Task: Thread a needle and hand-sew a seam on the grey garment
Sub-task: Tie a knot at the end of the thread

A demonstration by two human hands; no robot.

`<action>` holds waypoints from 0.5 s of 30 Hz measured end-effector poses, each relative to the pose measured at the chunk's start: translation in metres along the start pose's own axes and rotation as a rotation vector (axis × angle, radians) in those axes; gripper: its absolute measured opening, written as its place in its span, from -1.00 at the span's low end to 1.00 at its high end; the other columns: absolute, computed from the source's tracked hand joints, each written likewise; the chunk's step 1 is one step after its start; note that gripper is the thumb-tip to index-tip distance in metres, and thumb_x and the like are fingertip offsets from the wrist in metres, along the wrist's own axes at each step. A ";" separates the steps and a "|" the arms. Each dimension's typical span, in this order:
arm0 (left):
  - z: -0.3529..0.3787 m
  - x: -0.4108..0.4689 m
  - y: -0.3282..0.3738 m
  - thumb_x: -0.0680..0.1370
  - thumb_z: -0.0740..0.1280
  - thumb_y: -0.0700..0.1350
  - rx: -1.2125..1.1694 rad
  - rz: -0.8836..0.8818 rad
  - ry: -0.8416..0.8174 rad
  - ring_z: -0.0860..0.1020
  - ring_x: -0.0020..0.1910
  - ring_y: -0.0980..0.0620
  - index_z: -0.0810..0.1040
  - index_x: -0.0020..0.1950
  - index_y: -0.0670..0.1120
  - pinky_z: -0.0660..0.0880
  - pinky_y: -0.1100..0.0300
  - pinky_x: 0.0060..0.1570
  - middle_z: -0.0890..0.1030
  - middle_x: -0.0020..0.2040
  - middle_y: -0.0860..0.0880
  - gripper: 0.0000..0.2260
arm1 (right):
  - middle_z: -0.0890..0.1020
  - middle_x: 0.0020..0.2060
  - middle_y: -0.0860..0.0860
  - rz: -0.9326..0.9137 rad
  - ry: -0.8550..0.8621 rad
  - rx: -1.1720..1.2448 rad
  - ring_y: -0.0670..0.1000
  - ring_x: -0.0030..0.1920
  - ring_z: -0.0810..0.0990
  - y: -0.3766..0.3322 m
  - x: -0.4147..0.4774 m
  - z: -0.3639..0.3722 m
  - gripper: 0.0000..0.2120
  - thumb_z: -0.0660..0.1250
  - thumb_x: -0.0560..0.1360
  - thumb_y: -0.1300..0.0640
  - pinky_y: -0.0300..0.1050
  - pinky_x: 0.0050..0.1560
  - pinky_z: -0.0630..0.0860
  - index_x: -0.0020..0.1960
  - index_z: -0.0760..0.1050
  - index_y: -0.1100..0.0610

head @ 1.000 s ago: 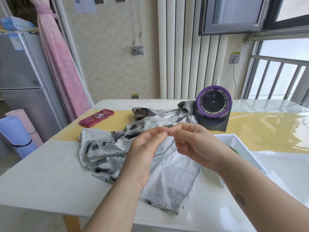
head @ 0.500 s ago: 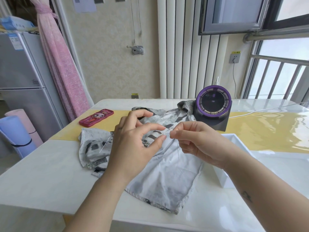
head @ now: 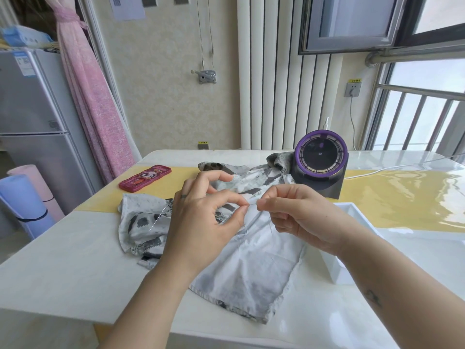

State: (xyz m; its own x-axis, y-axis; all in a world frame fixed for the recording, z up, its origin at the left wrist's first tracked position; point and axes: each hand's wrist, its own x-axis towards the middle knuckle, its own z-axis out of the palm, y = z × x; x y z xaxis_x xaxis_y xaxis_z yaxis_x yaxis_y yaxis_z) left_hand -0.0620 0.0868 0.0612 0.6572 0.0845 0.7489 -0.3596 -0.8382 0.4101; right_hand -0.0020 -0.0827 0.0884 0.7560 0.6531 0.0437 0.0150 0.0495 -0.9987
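Thread pinched between left hand and right hand, both clamped on it, loose ends dangling. Garment lies on table beneath. Probable needle at 9 o'clock from the left hand, resting on the cloth. Threading looks unfinished; seam apparently not started.

The crumpled cotton garment is pale grey, with dark grey zigzag-edged patches toward 10 o'clock. Fine white thread hangs over it. At 11 o'clock a flat red phone case bears a cartoon print. At 1 o'clock sits a black, purple-ringed round fan. A yellow band crosses the glossy white table.
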 end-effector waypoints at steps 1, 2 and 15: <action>0.000 0.000 -0.001 0.40 0.30 0.14 -0.008 -0.010 0.000 0.36 0.02 0.21 0.62 -0.15 0.17 0.31 0.16 0.14 0.43 0.11 0.26 -0.86 | 0.26 -0.52 -0.02 0.001 0.001 0.000 -0.08 -0.48 0.17 0.000 0.000 0.000 -0.81 0.32 0.46 0.32 -0.27 -0.44 0.12 -0.31 0.43 0.18; -0.001 -0.001 -0.002 0.39 0.30 0.15 -0.017 -0.016 -0.001 0.36 0.04 0.21 0.62 -0.13 0.17 0.32 0.16 0.15 0.42 0.13 0.25 -0.85 | 0.25 -0.52 -0.02 0.002 0.000 -0.001 -0.08 -0.48 0.17 0.000 0.000 -0.001 -0.81 0.32 0.46 0.32 -0.26 -0.44 0.11 -0.31 0.43 0.18; 0.005 0.000 0.000 0.41 0.29 0.12 -0.029 -0.014 0.000 0.35 0.06 0.22 0.59 -0.17 0.14 0.32 0.19 0.14 0.46 0.10 0.26 -0.87 | 0.31 -0.54 -0.06 -0.021 -0.012 0.025 -0.10 -0.51 0.20 0.001 -0.001 -0.002 -0.78 0.28 0.47 0.37 -0.31 -0.47 0.14 -0.31 0.39 0.21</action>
State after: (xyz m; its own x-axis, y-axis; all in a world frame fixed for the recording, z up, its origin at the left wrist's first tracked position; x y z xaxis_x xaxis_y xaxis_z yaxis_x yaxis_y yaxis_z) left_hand -0.0586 0.0844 0.0589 0.6626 0.0963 0.7427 -0.3694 -0.8206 0.4360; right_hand -0.0020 -0.0848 0.0875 0.7480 0.6605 0.0652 0.0146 0.0819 -0.9965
